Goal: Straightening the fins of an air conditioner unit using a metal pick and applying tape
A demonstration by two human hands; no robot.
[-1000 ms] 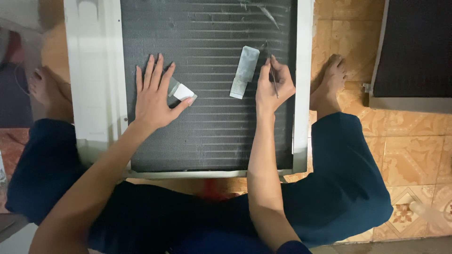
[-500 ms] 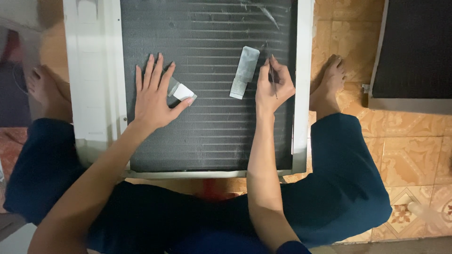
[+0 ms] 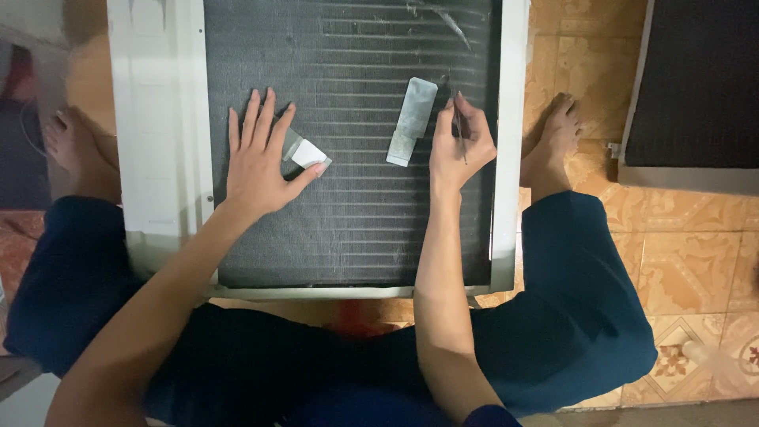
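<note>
A white-framed panel (image 3: pixel 510 142) with a dark finned grille (image 3: pixel 356 205) lies flat on the floor between my legs. My left hand (image 3: pixel 261 158) rests flat on the grille, fingers spread, with the thumb against a small white and grey block (image 3: pixel 304 152). My right hand (image 3: pixel 458 146) pinches a thin dark metal tool (image 3: pixel 457 126), its tip against the fins near the panel's right side. A flat grey metal strip (image 3: pixel 411 120) lies loose on the grille just left of that hand.
A second dark finned panel (image 3: pixel 704 87) in a pale frame lies at the upper right on the orange tiled floor (image 3: pixel 696 261). My bare feet (image 3: pixel 553 142) flank the white frame, and my dark trouser legs fill the lower part of the view.
</note>
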